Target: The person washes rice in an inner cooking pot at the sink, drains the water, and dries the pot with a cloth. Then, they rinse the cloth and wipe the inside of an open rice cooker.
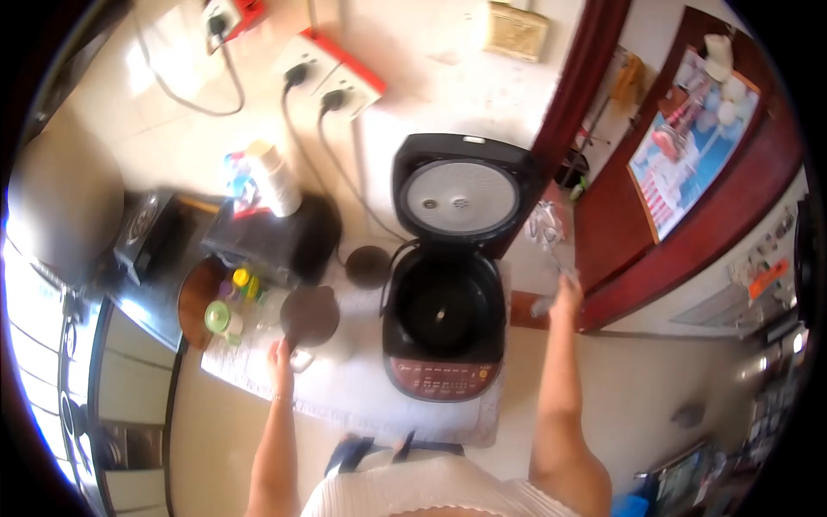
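An open rice cooker (443, 379) stands on the cloth-covered table in front of me, its lid (461, 198) raised and its dark inside showing. To its left, my left hand (280, 366) is closed at the lower edge of a dark brown round disc (310, 314), which looks like a lid. A pale jug with a white handle (301, 360) lies partly under the disc. My right hand (566, 297) is held out to the right of the cooker, closed on a blurred greyish thing (543, 306), perhaps a cloth.
Another dark round piece (368, 267) sits behind the jug. A round wooden tray (196, 303) and a green-lidded jar (222, 319) are at left. Black cords run to a power strip (332, 73) on the wall. A dark red door (689, 172) stands at right.
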`<state>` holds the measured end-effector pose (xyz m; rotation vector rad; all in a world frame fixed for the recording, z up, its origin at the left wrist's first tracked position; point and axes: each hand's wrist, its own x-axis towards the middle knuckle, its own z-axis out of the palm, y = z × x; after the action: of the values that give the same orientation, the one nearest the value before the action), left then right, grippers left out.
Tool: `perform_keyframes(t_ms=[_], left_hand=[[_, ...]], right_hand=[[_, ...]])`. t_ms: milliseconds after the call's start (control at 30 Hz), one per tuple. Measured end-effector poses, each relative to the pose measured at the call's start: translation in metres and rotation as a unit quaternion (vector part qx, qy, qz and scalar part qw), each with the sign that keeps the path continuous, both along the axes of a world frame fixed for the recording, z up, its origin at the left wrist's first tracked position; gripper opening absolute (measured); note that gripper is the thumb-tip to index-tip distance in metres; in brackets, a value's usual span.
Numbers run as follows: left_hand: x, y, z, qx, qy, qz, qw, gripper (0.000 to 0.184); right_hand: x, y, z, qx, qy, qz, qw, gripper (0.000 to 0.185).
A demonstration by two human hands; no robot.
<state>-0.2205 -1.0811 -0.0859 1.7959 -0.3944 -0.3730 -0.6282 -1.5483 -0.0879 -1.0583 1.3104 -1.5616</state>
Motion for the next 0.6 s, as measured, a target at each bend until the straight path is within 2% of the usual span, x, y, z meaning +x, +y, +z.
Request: perform_keyframes(t_ms=[33, 67, 100, 133, 167, 200, 233, 267, 300, 333, 367, 400, 433, 467, 533, 567, 600], left_hand=[[0.006, 0.0, -0.018, -0.01, -0.007, 0.034, 0.999, 0.046], [0.004, 0.004, -0.015, -0.003, -0.023, 0.031, 0.999, 0.043], [-0.001, 0.0, -0.003, 0.003, -0.039, 0.027, 0.999, 0.04], [-0.004, -0.005, 0.006, 0.01, -0.055, 0.022, 0.998, 0.038], [-0.006, -0.007, 0.009, 0.018, -0.054, 0.022, 0.998, 0.037], [-0.006, -0.006, 0.012, 0.026, -0.053, 0.019, 0.998, 0.036], [-0.002, -0.006, 0.004, 0.01, -0.049, 0.017, 0.999, 0.035], [-0.004, -0.007, 0.01, 0.025, -0.057, 0.021, 0.998, 0.035], [0.0, -0.002, -0.003, -0.011, -0.034, 0.003, 0.999, 0.036], [0.0, 0.002, -0.002, -0.024, -0.064, 0.01, 0.998, 0.038], [-0.001, 0.007, -0.002, -0.041, -0.047, 0.029, 0.998, 0.041], [0.001, 0.018, -0.006, -0.074, 0.0, 0.026, 0.997, 0.041], [0.002, 0.036, -0.004, -0.053, -0.037, 0.025, 0.998, 0.04], [0.004, 0.053, -0.016, -0.043, -0.071, 0.03, 0.996, 0.033], [0.0, 0.112, -0.016, -0.006, -0.044, 0.004, 0.999, 0.029], [-0.002, 0.145, -0.014, 0.011, -0.031, -0.011, 0.999, 0.028], [-0.004, 0.182, -0.013, 0.076, -0.035, -0.032, 0.996, 0.03]], right_hand=[[-0.022, 0.004, -0.006, 0.111, -0.198, 0.058, 0.972, 0.02], [-0.022, 0.024, 0.019, 0.121, -0.387, 0.087, 0.91, 0.013], [-0.036, 0.03, 0.018, 0.149, -0.456, 0.124, 0.869, 0.009], [-0.038, 0.054, 0.039, 0.165, -0.466, 0.167, 0.853, 0.014], [-0.045, 0.073, 0.051, 0.205, -0.495, 0.229, 0.813, 0.016], [-0.048, 0.091, 0.055, 0.155, -0.481, 0.243, 0.828, 0.02], [-0.056, 0.11, 0.055, 0.13, -0.46, 0.309, 0.822, 0.022], [-0.059, 0.129, 0.054, 0.106, -0.463, 0.377, 0.795, 0.023], [-0.059, 0.152, 0.051, 0.127, -0.481, 0.46, 0.735, 0.025], [-0.056, 0.172, 0.047, 0.121, -0.455, 0.508, 0.721, 0.03], [-0.016, 0.223, 0.092, 0.167, -0.487, 0.48, 0.71, 0.035], [0.009, 0.252, 0.099, 0.146, -0.459, 0.543, 0.688, 0.04], [0.016, 0.269, 0.059, 0.143, -0.473, 0.521, 0.696, 0.044], [0.045, 0.304, 0.058, 0.196, -0.449, 0.541, 0.684, 0.043], [0.107, 0.377, 0.062, 0.3, -0.398, 0.576, 0.648, 0.043], [0.135, 0.405, 0.05, 0.328, -0.38, 0.624, 0.599, 0.042], [0.163, 0.434, 0.037, 0.35, -0.356, 0.671, 0.548, 0.042]])
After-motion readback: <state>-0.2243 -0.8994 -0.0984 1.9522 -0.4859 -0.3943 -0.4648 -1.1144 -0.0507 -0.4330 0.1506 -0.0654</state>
